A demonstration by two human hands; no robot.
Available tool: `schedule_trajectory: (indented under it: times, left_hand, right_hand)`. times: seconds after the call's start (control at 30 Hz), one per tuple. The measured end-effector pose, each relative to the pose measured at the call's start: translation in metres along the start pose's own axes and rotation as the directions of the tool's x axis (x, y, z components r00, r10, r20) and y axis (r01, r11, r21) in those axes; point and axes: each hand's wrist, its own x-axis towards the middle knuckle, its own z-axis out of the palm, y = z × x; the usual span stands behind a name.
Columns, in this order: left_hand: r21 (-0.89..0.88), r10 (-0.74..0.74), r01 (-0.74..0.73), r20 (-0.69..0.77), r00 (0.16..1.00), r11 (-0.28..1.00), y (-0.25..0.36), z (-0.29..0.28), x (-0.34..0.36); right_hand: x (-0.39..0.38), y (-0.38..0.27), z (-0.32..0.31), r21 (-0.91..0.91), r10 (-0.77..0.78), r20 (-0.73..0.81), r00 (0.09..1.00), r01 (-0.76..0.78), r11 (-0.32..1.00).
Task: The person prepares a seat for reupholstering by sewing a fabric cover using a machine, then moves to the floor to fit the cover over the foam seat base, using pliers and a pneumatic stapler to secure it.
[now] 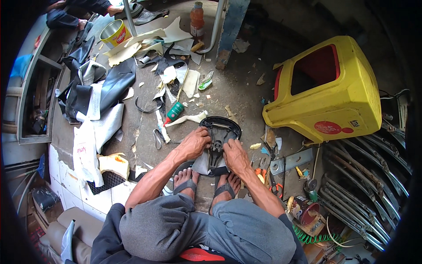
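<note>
A black saddle [217,142], seemingly a bicycle's, lies underside up between my feet, its wide end away from me. My left hand [196,143] grips its left edge with bent fingers. On the opposite edge my right hand [236,156] is closed, the fingertips pressed to the rim. A loose grey flap of sheet material [201,164] hangs at the saddle's near left side. What lies under my fingertips is hidden. Just beyond my left hand is a green bottle with a red nozzle [175,112], lying on the floor.
A yellow plastic shell [325,94] lies at the right, beside stacked metal tubes [356,185]. Orange-handled tools [262,175] are by my right forearm. Foam scraps [145,44], black sheeting [115,88] and a yellow tin [115,34] lie far left. Another person's foot [115,10] shows there.
</note>
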Motion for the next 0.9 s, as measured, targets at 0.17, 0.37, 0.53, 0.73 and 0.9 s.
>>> schedule_trajectory:
  times: [0.17,0.37,0.53,0.73,0.9]
  left_hand:
    - [-0.033,-0.018,0.018,0.004,1.0,0.999,-0.003,-0.002,-0.007]
    - [-0.009,0.006,-0.006,0.01,1.0,1.0,-0.003,0.001,-0.002]
    - [-0.02,-0.02,0.02,0.003,1.0,1.0,0.004,-0.005,-0.004]
    - [-0.018,-0.036,0.037,0.016,0.999,0.999,0.008,-0.008,-0.003]
    - [-0.041,-0.046,0.046,0.005,0.999,0.998,0.012,-0.009,-0.005]
  right_hand:
    - [-0.001,-0.01,-0.001,-0.02,0.043,-0.044,0.998,-0.044,0.999]
    - [-0.004,-0.004,-0.001,-0.015,-0.016,-0.053,0.998,0.015,1.0]
    - [-0.01,-0.004,0.0,-0.019,0.013,-0.066,0.998,-0.014,1.0]
    - [-0.007,-0.003,0.002,-0.005,0.007,-0.082,0.997,-0.008,1.0]
    - [-0.009,-0.005,0.003,-0.02,0.032,-0.103,0.994,-0.034,0.999]
